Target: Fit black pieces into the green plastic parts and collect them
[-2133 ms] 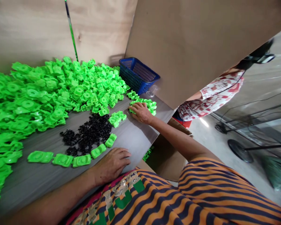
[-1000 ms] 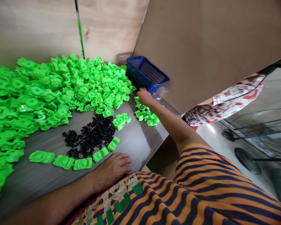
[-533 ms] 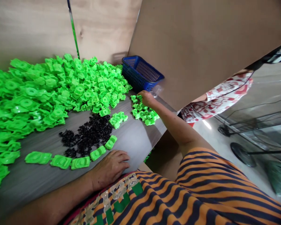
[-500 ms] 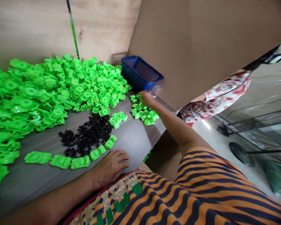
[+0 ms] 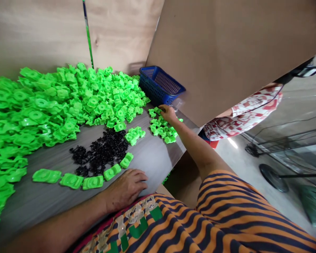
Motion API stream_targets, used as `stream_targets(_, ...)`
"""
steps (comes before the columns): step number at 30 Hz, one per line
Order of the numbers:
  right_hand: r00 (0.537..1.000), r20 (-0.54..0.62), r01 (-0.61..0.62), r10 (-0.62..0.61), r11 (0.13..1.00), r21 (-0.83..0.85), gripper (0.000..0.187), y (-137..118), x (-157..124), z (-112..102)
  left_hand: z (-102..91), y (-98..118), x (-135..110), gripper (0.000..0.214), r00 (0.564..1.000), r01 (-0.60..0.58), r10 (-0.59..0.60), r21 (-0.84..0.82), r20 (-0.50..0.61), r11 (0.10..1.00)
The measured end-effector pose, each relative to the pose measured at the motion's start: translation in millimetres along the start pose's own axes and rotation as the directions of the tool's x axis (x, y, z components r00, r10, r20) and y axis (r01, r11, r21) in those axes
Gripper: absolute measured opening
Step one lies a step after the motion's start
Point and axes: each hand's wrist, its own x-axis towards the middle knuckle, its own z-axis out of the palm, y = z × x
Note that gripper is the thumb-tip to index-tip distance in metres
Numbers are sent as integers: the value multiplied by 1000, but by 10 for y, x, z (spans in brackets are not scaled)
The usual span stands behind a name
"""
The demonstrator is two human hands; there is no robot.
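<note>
My left hand (image 5: 127,186) lies palm down on the grey table edge, fingers stretched out and holding nothing. Just beyond it, a curved row of green plastic toy car bodies (image 5: 93,182) lies along a heap of small black parts (image 5: 102,151). My right hand (image 5: 169,114) reaches out to the far right cluster of green pieces (image 5: 163,129). Its fingers are closed at a green toy car body (image 5: 157,110) by the fingertips; the grip is partly hidden by the hand. A smaller group of green pieces (image 5: 134,135) lies between the black heap and that cluster.
A large pile of green pieces (image 5: 55,102) covers the back and left of the table. The blue basket (image 5: 160,86) stands at the back right against a brown board (image 5: 221,52). Beyond the board, another person's red-and-white sleeve (image 5: 242,116) shows, with a stand base (image 5: 274,178) on the floor.
The view has shifted slightly, moving the scene a little right and down. My right hand stays at the far cluster, its fingers slightly repositioned. My left hand rests as before.
</note>
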Motion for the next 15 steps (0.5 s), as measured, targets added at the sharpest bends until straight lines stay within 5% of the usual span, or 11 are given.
stream_targets(15, 995, -5, -103, 103, 990, -94, 44, -121, 103, 1, -29, 30, 26, 19, 1000, -5, 5, 19, -27, 1000)
